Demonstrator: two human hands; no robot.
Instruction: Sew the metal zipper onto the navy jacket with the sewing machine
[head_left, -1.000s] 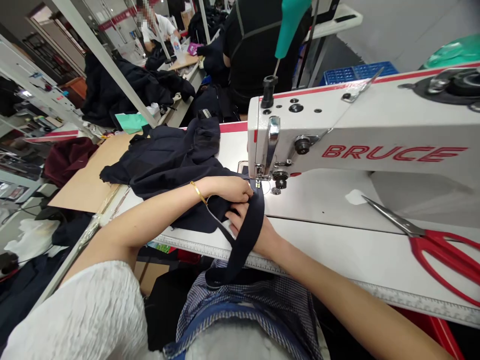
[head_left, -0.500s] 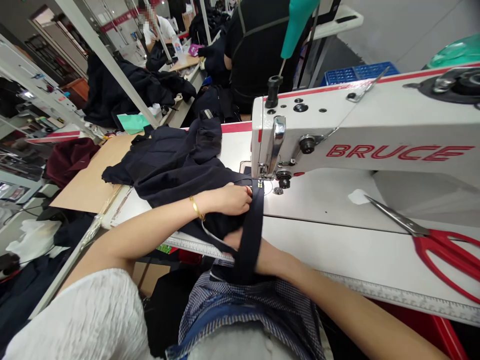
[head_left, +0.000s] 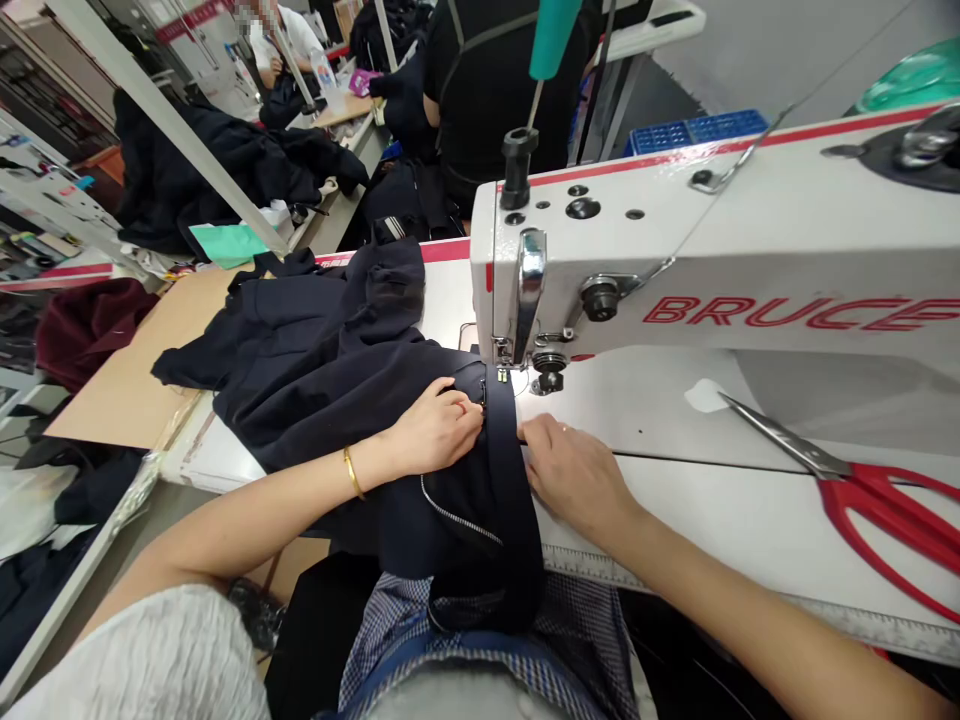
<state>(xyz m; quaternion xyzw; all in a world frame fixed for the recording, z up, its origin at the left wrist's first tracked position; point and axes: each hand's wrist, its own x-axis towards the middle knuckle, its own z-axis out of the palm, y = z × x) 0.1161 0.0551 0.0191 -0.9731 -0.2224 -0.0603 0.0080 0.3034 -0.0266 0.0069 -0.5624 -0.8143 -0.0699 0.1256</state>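
Note:
A dark navy garment (head_left: 330, 340) lies across the sewing machine bed and hangs over the front edge onto my lap. Its long flat band (head_left: 514, 490) runs from under the needle area toward me. My left hand (head_left: 439, 425) is closed on the garment just left of the band, fingers curled near a zipper end. My right hand (head_left: 574, 470) pinches the band's right edge, close in front of the presser foot. An open zipper (head_left: 461, 520) with pale teeth curves below my left hand. The white sewing machine (head_left: 705, 240) stands over the band's far end.
Red-handled scissors (head_left: 847, 475) lie on the right of the table beside a white scrap (head_left: 705, 395). A ruler strip (head_left: 592, 565) edges the table front. A teal-handled screwdriver (head_left: 551, 45) stands on the machine. A brown board (head_left: 112, 380) is at left. Co-workers sit beyond.
My right hand has come out from beneath the band to its right edge. My left hand has shifted down and left a little. The zipper and band now lie flatter.

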